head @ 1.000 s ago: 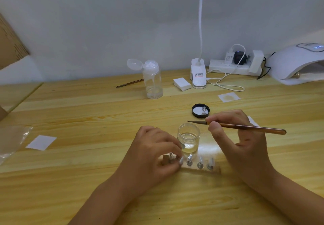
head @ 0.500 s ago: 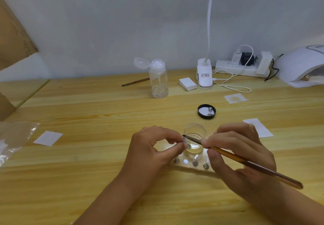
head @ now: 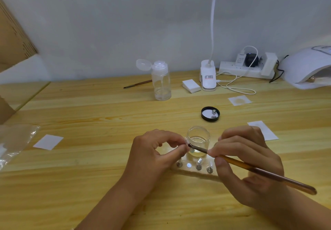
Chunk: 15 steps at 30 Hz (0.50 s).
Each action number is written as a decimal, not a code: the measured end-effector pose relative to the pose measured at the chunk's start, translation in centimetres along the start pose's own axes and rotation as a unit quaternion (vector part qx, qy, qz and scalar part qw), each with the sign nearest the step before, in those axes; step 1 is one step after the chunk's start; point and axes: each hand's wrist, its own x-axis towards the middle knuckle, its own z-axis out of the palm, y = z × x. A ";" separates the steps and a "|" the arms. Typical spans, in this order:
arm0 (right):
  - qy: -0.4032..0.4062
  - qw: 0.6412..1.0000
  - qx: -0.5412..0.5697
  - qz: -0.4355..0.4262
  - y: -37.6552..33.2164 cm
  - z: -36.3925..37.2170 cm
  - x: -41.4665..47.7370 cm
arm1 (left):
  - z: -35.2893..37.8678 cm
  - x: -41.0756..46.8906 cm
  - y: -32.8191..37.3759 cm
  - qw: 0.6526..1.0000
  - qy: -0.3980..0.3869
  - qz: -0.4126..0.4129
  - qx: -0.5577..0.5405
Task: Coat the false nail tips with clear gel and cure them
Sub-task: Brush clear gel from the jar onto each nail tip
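My left hand [head: 157, 151] pinches a small nail tip on its metal stand between thumb and forefinger, just left of the open glass jar of clear gel [head: 198, 140]. My right hand [head: 245, 158] grips a brown gel brush [head: 250, 169], whose dark tip touches the pinched nail tip. Below the hands lies a clear holder strip [head: 195, 169] with three more nail-tip stands and one bare round spot. The white curing lamp [head: 308, 68] sits at the far right.
The jar's black lid [head: 210, 113] holds a small stand. A clear pump bottle [head: 161, 81], a second brush [head: 138, 84], white pads [head: 191, 85], a clip lamp [head: 207, 77], a power strip [head: 247, 68] and paper squares [head: 48, 141] lie around. A plastic bag [head: 14, 140] lies left.
My left hand lifted one nail stand off the strip. My right hand swung the brush from level above the jar down until its tip met the held nail.
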 end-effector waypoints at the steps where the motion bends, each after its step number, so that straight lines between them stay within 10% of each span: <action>1: 0.003 1.000 0.008 0.001 0.4 -0.5 -0.2 | 0.0 0.0 0.0 1.000 -0.001 0.001 0.000; 15: 0.013 1.000 0.011 -0.012 0.5 0.4 -0.2 | 0.1 0.0 -0.2 1.000 0.004 0.006 -0.012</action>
